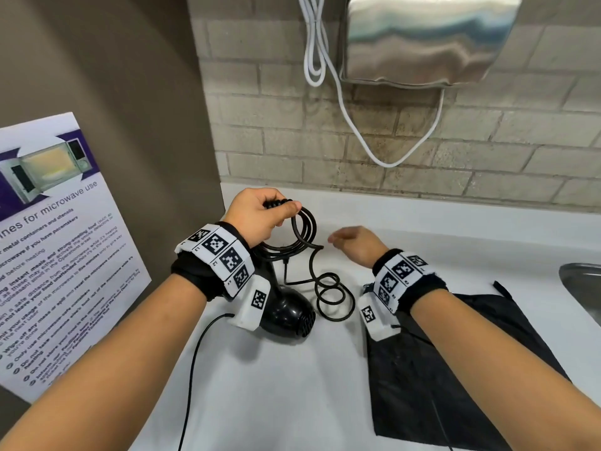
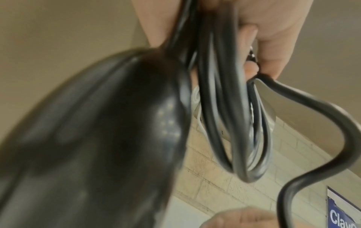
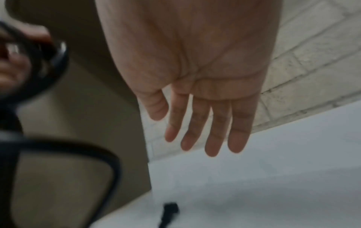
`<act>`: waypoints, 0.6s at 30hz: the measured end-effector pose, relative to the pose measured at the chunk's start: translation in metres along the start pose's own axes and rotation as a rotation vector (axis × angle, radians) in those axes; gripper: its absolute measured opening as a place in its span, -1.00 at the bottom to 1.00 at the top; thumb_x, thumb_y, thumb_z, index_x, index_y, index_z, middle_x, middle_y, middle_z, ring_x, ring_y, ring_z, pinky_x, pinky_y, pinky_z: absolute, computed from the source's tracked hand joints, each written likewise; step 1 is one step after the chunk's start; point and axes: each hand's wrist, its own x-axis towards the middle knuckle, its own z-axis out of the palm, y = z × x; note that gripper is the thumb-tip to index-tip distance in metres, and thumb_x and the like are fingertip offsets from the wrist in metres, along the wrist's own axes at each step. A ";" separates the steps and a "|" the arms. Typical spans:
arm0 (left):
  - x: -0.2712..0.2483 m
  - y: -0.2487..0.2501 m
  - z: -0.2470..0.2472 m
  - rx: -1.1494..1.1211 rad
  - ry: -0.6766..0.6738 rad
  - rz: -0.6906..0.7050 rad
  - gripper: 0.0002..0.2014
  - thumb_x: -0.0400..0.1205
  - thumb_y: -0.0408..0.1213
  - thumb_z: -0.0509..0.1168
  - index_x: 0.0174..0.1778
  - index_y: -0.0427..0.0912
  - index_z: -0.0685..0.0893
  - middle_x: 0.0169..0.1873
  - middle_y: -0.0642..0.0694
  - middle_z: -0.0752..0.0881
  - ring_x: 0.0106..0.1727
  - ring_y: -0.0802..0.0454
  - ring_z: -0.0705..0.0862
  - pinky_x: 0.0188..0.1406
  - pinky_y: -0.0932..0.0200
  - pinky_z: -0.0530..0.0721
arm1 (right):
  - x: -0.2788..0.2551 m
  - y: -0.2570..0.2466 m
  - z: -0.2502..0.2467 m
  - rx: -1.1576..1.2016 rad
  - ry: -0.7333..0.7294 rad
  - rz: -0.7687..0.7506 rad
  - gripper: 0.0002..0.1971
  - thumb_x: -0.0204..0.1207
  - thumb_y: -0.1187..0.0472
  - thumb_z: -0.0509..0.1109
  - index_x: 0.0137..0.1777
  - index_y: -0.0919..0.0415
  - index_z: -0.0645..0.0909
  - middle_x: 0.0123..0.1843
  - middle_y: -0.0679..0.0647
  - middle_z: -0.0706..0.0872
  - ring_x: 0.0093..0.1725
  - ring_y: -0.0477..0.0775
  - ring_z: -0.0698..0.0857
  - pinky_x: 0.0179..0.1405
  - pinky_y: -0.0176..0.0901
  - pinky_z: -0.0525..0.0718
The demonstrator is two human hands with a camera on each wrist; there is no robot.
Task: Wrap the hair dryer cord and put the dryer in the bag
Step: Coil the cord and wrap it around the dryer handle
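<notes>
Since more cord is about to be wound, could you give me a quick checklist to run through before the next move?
1. Left hand grips the coiled cord: ok.
2. Right hand free, fingers straight: ok.
3. Cord fully wound: not ok, loose loops lie on the counter.
4. Hair dryer hangs under the left hand: ok.
5. Bag mouth open: cannot tell, lies flat.
6. Plug found: cannot tell.

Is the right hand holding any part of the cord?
No, the right hand is empty with straight fingers, while the left hand grips the coiled cord.
</notes>
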 end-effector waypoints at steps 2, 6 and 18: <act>0.000 0.000 -0.001 -0.015 -0.023 -0.012 -0.81 0.52 -0.28 0.43 -0.39 -0.20 0.64 -0.77 0.11 0.45 -0.72 0.19 0.27 -0.73 0.44 0.22 | 0.007 0.010 0.005 -0.159 -0.089 0.028 -0.65 0.61 0.07 0.25 0.25 0.26 0.63 0.29 0.15 0.66 0.32 0.15 0.58 0.33 -0.15 0.44; -0.002 0.002 0.001 -0.028 -0.051 -0.016 -0.84 0.51 -0.31 0.43 -0.35 -0.26 0.66 -0.76 0.11 0.44 -0.73 0.20 0.27 -0.73 0.44 0.22 | 0.014 0.004 0.021 -0.315 -0.311 0.097 -0.50 0.58 -0.13 0.17 0.31 0.23 0.59 0.37 0.14 0.59 0.41 0.16 0.49 0.47 -0.03 0.34; 0.001 0.003 0.004 -0.025 -0.068 -0.026 -0.79 0.52 -0.27 0.43 -0.42 -0.16 0.62 -0.78 0.12 0.43 -0.74 0.23 0.27 -0.74 0.46 0.21 | 0.014 0.001 0.047 -0.364 -0.421 0.037 -0.80 0.58 0.06 0.26 0.00 0.16 0.63 -0.13 0.05 0.67 -0.13 0.03 0.63 -0.03 -0.16 0.61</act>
